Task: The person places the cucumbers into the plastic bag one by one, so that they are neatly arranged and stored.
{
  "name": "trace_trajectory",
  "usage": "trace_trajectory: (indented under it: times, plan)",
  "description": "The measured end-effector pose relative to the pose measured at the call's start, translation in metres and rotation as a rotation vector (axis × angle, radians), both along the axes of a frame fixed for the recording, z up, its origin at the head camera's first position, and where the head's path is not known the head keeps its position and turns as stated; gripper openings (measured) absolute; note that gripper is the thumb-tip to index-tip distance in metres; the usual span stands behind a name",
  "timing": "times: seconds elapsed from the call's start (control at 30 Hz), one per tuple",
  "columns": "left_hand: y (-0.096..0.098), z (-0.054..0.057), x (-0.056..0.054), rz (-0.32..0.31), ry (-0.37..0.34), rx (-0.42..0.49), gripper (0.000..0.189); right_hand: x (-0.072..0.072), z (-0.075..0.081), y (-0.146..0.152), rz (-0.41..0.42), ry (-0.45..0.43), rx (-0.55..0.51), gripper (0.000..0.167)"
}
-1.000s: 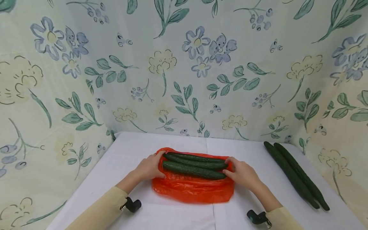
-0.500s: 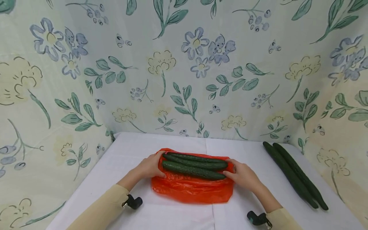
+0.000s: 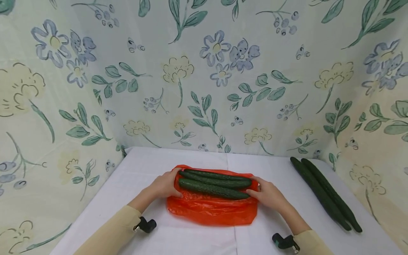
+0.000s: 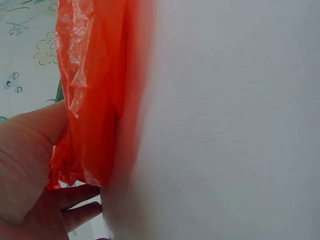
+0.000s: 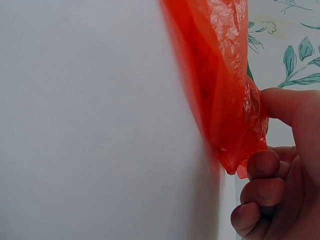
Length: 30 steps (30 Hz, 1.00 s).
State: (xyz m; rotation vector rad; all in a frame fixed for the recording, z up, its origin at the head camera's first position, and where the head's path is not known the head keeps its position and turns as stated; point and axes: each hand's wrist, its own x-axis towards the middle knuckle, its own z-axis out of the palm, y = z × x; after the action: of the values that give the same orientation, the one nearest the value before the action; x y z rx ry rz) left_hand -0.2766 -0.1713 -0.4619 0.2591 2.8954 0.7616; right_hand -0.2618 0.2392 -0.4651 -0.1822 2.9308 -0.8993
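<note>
In the head view a red plastic bag [image 3: 211,212] lies mid-table with three dark green cucumbers [image 3: 210,189] on its opened upper part. At the bag's left end my left hand [image 3: 165,183] grips the red plastic, thumb in front and fingers behind. My right hand [image 3: 267,193] holds the right end, its thumb and forefinger by the cucumber tips. Crinkled plastic of the bag [image 4: 92,100] sits against my left thumb in the left wrist view. In the right wrist view curled fingers [image 5: 263,192] lie under the bag's corner; their exact contact with the cucumbers is hidden.
Two more cucumbers [image 3: 325,193] lie side by side, slanting along the right edge of the white-covered table [image 3: 153,233]. Floral cloth [image 3: 191,88] hangs behind the table and on both sides.
Both hands keep the same hold on the bag. The whole scene has shifted very slightly left in the head view; the bag and cucumbers look unchanged.
</note>
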Motion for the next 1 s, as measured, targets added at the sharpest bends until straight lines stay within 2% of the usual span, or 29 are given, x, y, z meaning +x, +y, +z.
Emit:
trace_trajectory:
  times: [0.17, 0.43, 0.7, 1.0]
  plan:
    - [-0.001, -0.003, 0.001, 0.003, -0.002, 0.008, 0.109, 0.000, -0.001, 0.001, -0.002, -0.011, -0.007, 0.073]
    - [-0.001, -0.005, 0.003, 0.008, 0.019, 0.010, 0.109, -0.003, 0.002, 0.003, -0.006, 0.021, -0.006, 0.053]
    - [-0.002, -0.004, 0.003, 0.018, 0.014, 0.015, 0.111, -0.007, 0.008, -0.004, -0.015, 0.074, 0.002, 0.041]
    - [-0.003, -0.002, 0.005, -0.002, 0.019, 0.018, 0.112, -0.011, 0.006, -0.005, 0.035, 0.110, 0.039, 0.033]
